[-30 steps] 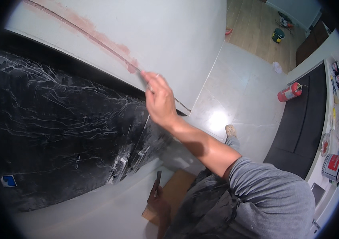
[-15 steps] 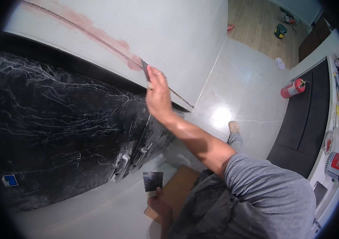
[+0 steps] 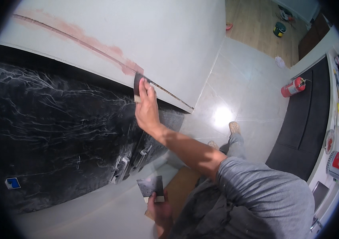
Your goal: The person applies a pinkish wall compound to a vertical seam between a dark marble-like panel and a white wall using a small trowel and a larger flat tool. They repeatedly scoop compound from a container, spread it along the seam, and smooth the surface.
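My right hand is pressed up to the white wall, with its fingers around a filling knife with a dark blade and a pale grip edge. The blade tip meets a long narrow groove in that wall. Pink filler is smeared along the groove to the upper left of the knife. Lower down, my left hand holds a second, wider filling knife by its pale edge, its dark blade tilted upward with a small pinkish smear on it.
Below the groove is a dust-streaked black marbled panel. A white ledge and brown cardboard lie beneath. On the right, a red fire extinguisher is by a dark cushioned bench. A tub stands on the cluttered shelf.
My right hand has come down and a little left, its knife now against the groove at the end of the pink filler. My left hand has lowered slightly and turned its knife.
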The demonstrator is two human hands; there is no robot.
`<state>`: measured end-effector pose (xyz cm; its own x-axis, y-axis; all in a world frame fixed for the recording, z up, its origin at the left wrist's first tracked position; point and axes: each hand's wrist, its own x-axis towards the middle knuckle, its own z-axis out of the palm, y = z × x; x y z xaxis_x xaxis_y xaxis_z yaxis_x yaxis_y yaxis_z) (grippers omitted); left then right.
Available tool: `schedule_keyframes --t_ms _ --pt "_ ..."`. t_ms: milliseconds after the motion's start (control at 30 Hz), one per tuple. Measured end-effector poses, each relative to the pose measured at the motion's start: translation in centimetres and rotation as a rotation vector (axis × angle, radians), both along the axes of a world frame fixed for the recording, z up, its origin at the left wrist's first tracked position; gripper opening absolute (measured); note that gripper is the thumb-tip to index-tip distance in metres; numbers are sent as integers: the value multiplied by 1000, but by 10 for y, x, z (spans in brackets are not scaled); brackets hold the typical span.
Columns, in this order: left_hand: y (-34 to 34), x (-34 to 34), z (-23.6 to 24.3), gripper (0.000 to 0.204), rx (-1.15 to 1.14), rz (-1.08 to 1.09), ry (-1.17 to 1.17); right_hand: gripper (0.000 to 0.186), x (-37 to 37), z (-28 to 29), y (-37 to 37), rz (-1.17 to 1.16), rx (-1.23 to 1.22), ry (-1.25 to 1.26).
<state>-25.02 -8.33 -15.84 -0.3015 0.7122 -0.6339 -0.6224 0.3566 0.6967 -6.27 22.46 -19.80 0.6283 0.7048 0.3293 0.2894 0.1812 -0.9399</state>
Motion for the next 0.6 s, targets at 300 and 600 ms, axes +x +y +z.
schedule_keyframes --t_ms 300,600 --pt "20 40 11 35 -133 -9 17 61 123 34 -13 114 321 -417" --pt "33 77 15 40 -68 -158 29 56 159 69 37 98 367 -1034"
